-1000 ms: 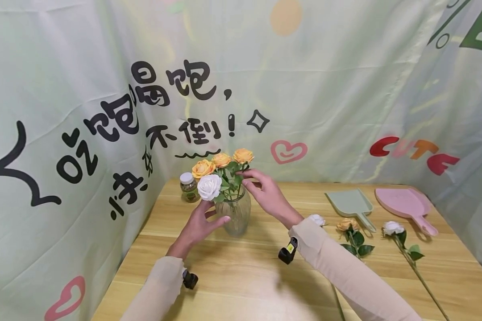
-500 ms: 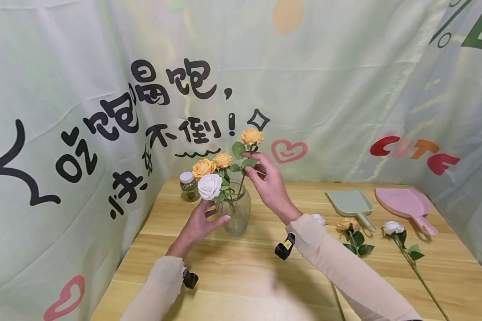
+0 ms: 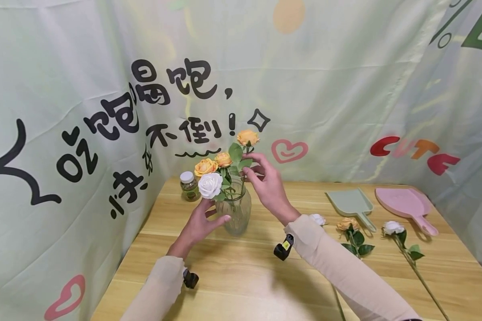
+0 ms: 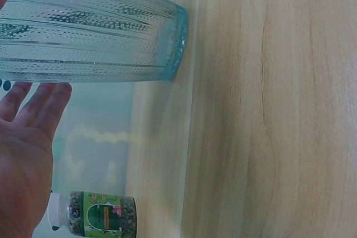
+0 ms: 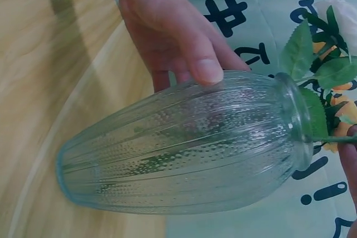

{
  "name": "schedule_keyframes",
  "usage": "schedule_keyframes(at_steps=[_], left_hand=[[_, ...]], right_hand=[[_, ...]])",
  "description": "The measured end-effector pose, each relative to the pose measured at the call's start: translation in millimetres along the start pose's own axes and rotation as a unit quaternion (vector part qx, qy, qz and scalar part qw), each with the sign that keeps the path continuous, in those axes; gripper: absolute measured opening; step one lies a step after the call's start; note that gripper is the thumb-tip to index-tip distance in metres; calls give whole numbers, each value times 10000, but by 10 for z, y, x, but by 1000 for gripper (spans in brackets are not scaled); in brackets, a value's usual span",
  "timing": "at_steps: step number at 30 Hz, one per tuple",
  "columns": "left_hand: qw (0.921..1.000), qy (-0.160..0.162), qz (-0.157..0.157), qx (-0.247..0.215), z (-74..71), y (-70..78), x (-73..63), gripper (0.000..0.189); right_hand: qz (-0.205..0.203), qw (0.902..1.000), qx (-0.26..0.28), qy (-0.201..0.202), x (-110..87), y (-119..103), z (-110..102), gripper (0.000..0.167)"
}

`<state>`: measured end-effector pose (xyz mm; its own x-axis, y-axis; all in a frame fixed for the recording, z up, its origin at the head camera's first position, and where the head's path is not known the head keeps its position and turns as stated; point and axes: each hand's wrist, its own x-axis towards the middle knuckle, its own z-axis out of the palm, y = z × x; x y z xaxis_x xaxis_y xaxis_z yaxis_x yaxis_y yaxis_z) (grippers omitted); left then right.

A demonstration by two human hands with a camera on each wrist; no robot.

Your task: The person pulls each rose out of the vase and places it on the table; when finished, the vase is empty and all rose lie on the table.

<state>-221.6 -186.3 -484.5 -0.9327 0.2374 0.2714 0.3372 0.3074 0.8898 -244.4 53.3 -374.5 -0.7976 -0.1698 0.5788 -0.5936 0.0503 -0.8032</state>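
Observation:
A ribbed clear glass vase (image 3: 238,218) stands upright on the table. My left hand (image 3: 198,225) holds its side, with the thumb (image 5: 207,71) on the near face and the fingers (image 4: 53,104) along the far side. A white rose (image 3: 210,185) and two orange roses (image 3: 205,167) lean leftward out of the vase mouth. Above them rises another orange rose (image 3: 247,137), its leafy stem pinched by my right hand (image 3: 267,183). In the right wrist view that stem (image 5: 329,139) passes over the vase rim, with fingertips at the right edge.
Behind the vase on the left is a small white-lidded jar (image 3: 189,187). To the right lie a white rose (image 3: 393,228), an orange rose (image 3: 347,224) and another white rose (image 3: 317,219), partly covered by my sleeve. A green dustpan (image 3: 350,201) and pink dustpan (image 3: 401,203) lie behind them.
My right hand has raised the orange rose above the other blooms, then shifted it slightly left over the vase. My left hand has stayed at the vase.

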Motion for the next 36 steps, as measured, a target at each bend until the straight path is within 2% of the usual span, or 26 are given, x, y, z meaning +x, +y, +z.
schedule_keyframes(at_steps=[5, 9, 17, 20, 25, 30, 33, 36], left_hand=[[10000, -8, -5, 47, 4, 0, 4, 90], [10000, -15, -39, 52, 5, -5, 5, 90], [10000, 8, -6, 63, 10, -15, 3, 88], [10000, 17, -35, 20, 10, -18, 1, 88], [10000, 21, -62, -23, 8, -10, -2, 89], [10000, 23, -77, -24, 9, -7, -4, 90], [10000, 15, -82, 5, 9, -14, -3, 90], [10000, 29, -73, 24, 15, -9, -6, 89]], right_hand=[[-7, 9988, 287, 399, 29, -45, -41, 31], [-267, 9955, 473, 776, 74, -96, -91, 32], [-760, 9889, 598, 1127, 181, -240, -252, 19], [-816, 9852, 752, 1303, 215, -313, -354, 25], [-675, 9797, 1102, 1533, 197, -395, -590, 39], [-520, 9815, 1112, 1470, 80, -395, -871, 43], [-292, 9878, 856, 1266, -30, -369, -1026, 32], [47, 9954, 456, 844, -177, -311, -1159, 18]])
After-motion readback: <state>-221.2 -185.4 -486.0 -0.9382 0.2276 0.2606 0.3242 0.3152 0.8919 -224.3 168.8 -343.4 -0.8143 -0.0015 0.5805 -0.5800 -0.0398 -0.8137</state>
